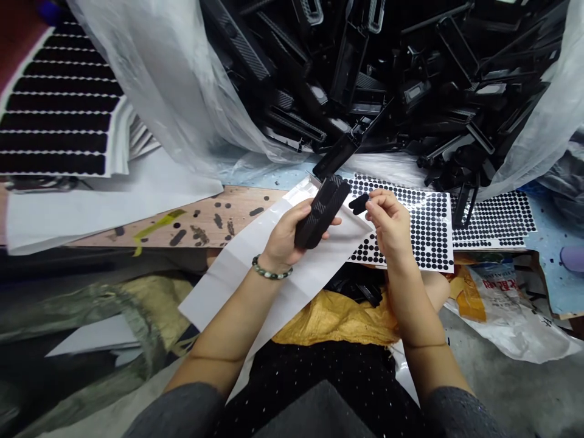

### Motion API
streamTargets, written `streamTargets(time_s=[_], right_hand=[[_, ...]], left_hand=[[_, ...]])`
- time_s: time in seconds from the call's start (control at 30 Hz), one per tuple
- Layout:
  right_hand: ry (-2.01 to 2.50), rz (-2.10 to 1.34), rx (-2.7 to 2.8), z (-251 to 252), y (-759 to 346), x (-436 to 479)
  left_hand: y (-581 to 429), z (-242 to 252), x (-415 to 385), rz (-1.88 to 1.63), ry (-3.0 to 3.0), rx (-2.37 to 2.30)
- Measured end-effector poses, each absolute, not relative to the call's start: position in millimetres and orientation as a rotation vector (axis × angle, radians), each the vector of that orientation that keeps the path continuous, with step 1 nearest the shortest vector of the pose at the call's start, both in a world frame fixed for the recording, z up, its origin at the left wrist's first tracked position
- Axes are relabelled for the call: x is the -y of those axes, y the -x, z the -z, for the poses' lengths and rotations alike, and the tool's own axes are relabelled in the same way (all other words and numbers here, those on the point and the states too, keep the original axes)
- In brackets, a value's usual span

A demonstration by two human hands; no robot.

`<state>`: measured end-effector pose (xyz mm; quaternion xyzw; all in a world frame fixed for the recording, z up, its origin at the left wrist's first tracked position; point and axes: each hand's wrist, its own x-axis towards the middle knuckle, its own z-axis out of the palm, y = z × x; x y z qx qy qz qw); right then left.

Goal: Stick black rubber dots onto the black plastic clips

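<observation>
Left hand (285, 234) has its grip closed around a black ribbed part (322, 212), tilted up rightward. Just right of that grip, the right hand (390, 224) pinches a black oval pad (359, 203) near the part's top. I'd hold the part steady and square the pad before pressing.

Black ribbed part (322, 212), black oval pad (359, 204), white black-dotted sheet (426, 234), green bead bracelet (269, 271).

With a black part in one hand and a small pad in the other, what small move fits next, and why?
Probably bring the oval black pad in the right hand leftward onto the black part gripped by the left hand. The pad is pinched at the fingertips, close to the part's upper end but not touching it.
</observation>
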<state>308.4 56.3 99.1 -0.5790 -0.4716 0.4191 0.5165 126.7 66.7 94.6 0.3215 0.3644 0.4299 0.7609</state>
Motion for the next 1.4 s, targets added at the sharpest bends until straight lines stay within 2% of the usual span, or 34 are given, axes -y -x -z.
streamTargets(time_s=[0.23,0.43,0.57,0.9,1.3,1.4], right_hand=[[1.429,-0.700,1.437,-104.2,-302.3,-42.6],[1.290,-0.915,1.196,-115.0,-309.2,-40.7],[1.289,-0.988,1.226,-118.1,-308.2,-43.9],[1.311,-0.874,1.335,-118.8,-306.3,-39.3],[1.445,-0.417,1.475,-116.9,-303.8,-29.6],[1.471,-0.538,1.402,-114.3,-308.3,-29.8]], left_hand=[[-135.2,-93.4,-62.3,-0.876,-0.612,-0.812],[-134.1,-98.8,-58.1,-0.874,-0.698,-0.867],[-133.2,-107.1,-52.3,-0.806,-0.809,-0.844],[-132.7,-111.3,-49.3,-0.814,-0.961,-0.838],[-138.5,-109.6,-43.2,-0.866,-1.018,-0.843],[-137.3,-110.7,-42.1,-0.809,-0.913,-0.829]])
